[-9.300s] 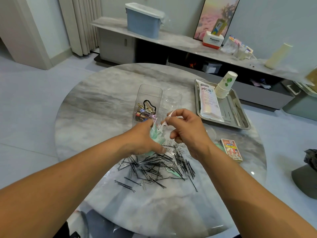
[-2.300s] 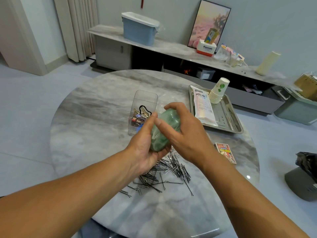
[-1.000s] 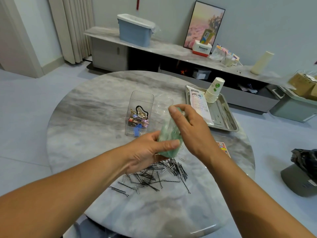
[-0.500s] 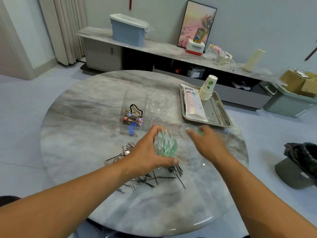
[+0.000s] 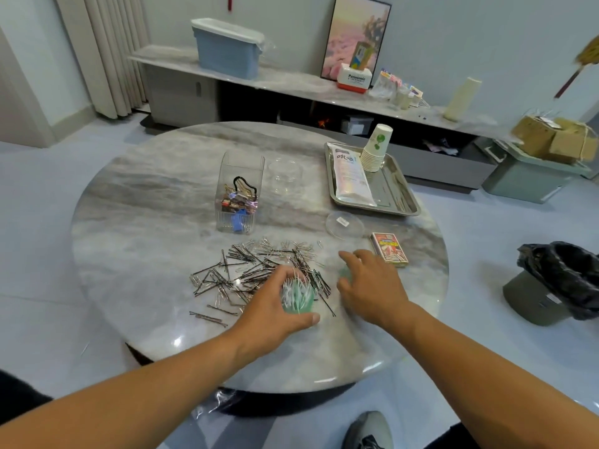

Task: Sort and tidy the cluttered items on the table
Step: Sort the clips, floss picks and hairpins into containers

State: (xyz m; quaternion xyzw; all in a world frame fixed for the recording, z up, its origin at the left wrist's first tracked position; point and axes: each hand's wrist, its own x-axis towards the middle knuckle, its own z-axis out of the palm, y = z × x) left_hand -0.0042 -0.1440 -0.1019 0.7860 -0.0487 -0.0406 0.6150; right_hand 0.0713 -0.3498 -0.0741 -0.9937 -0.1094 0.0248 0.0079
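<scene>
We are seeing hairpins (image 5: 259, 273) lying scattered on the surface (image 5: 146, 222). The left hand (image 5: 278, 306) is curling its fingers (image 5: 309, 318) around a green picks jar (image 5: 296, 298). The right hand (image 5: 369, 286) is resting beside it, fingers relaxed, covering something green.

Evenly and softly lit, bright enough, with a cool bluish cast. Small white glare spots on the glossy table (image 5: 155, 196) nearer the camera than the fingers of the left hand (image 5: 278, 306). Faint shadows only. Motion blur around the right hand (image 5: 369, 286) fingertips. Wide-angle bending toward the edges; soft, smeared detail far right.
</scene>
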